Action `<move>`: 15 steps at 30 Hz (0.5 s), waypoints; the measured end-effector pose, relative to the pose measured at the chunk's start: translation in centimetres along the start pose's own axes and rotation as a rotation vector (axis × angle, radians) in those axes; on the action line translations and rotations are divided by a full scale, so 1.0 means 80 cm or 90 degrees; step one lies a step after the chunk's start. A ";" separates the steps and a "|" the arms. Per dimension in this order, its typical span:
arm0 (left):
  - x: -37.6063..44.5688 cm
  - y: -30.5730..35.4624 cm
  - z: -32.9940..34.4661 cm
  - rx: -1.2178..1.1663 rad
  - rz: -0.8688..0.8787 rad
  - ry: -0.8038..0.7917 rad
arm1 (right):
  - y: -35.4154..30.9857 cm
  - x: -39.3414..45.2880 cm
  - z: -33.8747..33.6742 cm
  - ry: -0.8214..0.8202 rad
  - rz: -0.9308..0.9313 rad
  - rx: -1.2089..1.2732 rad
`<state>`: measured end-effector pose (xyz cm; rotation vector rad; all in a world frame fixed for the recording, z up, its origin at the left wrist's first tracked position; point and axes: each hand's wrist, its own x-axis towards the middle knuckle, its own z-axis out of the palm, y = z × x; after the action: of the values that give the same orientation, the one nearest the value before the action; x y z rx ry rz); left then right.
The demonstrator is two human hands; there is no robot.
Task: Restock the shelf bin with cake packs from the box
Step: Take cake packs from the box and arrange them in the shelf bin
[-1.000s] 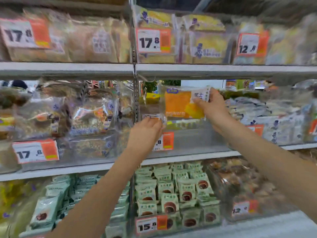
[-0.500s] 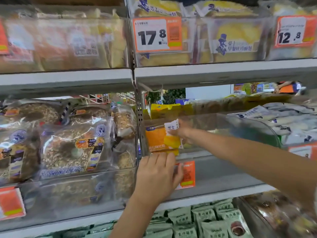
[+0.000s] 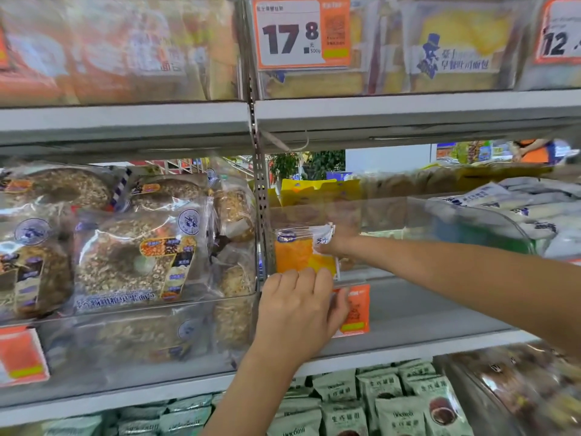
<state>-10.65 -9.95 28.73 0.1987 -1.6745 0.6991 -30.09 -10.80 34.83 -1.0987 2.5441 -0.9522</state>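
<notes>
An orange and yellow cake pack (image 3: 300,254) stands upright inside the clear shelf bin (image 3: 408,212) on the middle shelf, at the bin's left front corner. My right hand (image 3: 341,243) reaches into the bin from the right and holds the pack's right edge; the bin's front wall partly veils the fingers. My left hand (image 3: 300,309) rests flat against the front of the bin just below the pack, fingers straight, covering part of an orange price tag (image 3: 356,309). The box is out of sight.
A bin of large seeded ring breads (image 3: 132,253) sits left of the shelf upright (image 3: 259,196). White-wrapped packs (image 3: 534,212) fill the bin to the right. Green snack packs (image 3: 377,401) lie on the shelf below, yellow bread packs (image 3: 456,42) above.
My right hand carried the cake pack from above the bin down into its left front corner. My left hand stayed on the bin front. The view moved closer to the shelf.
</notes>
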 end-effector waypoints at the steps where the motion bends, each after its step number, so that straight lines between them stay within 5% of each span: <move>1: 0.000 0.000 0.000 0.001 0.000 -0.001 | 0.001 0.006 0.001 -0.009 0.014 -0.030; 10: 0.004 -0.001 -0.001 -0.010 0.005 -0.028 | -0.022 -0.018 -0.010 -0.032 0.114 0.049; 15: 0.008 -0.005 -0.017 -0.013 0.035 -0.166 | -0.035 -0.074 -0.052 0.211 0.028 0.279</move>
<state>-9.46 -9.36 29.56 0.2377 -1.9414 0.7207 -26.09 -6.05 39.44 -0.8073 2.3978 -1.6964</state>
